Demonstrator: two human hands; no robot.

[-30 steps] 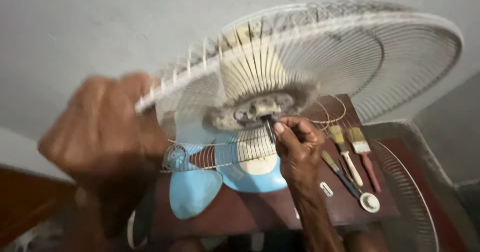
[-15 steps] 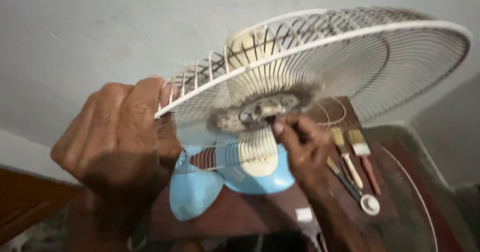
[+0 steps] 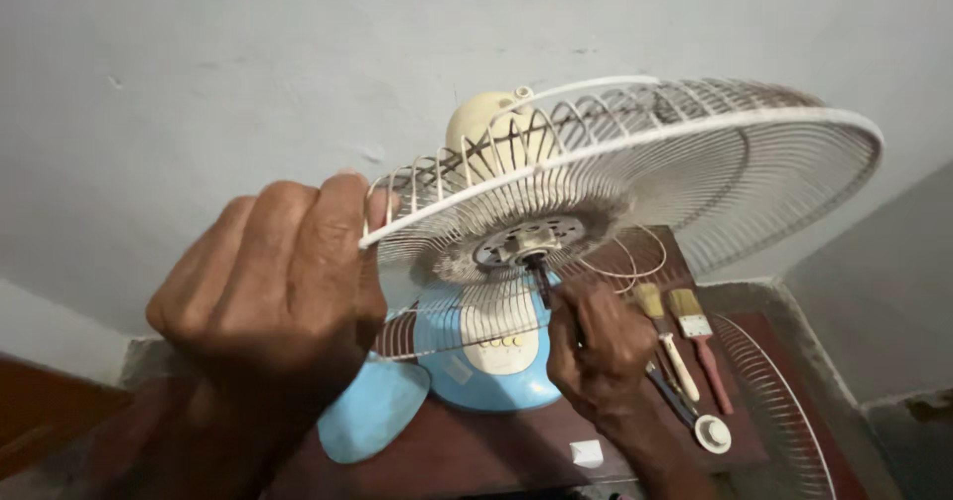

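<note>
I see my left hand point(image 3: 268, 301) closed in a fist on the rim of the rear fan guard point(image 3: 695, 177), gripping it at the guard's near-left edge. The guard is a white wire dish, tilted, open side down toward me, held up in the air above the dark red-brown table point(image 3: 496, 430). Its wires are grimy, with dark dust thickest in a ring around the hub point(image 3: 526, 242). The hub is a grey plate with holes in it. A cream motor housing point(image 3: 486, 123) shows behind the guard, through the wires, at its upper left.

My right hand point(image 3: 596, 346) sits below the hub, fingers wrapped tight round a dark-handled screwdriver point(image 3: 541, 280). The tool's tip points up into the hub centre. How the tip seats I cannot tell, too small.

Under the guard, on the table, lies a light blue fan base point(image 3: 467, 361) with a cream panel and a row of small buttons. One light blue fan blade point(image 3: 372, 416) lies just left of the base, below my left hand.

Right of the right hand, on the table: two paintbrushes point(image 3: 685, 336) side by side, one with a cream handle, one with a red handle. A small white round cap point(image 3: 712, 433) lies near their handle ends. A small white block point(image 3: 586, 452) lies at the table's near edge, below the base. A second wire guard point(image 3: 784, 401) leans off the table's right side, below the raised guard's rim. A grey wall point(image 3: 199, 83) fills the view behind the guard.
</note>
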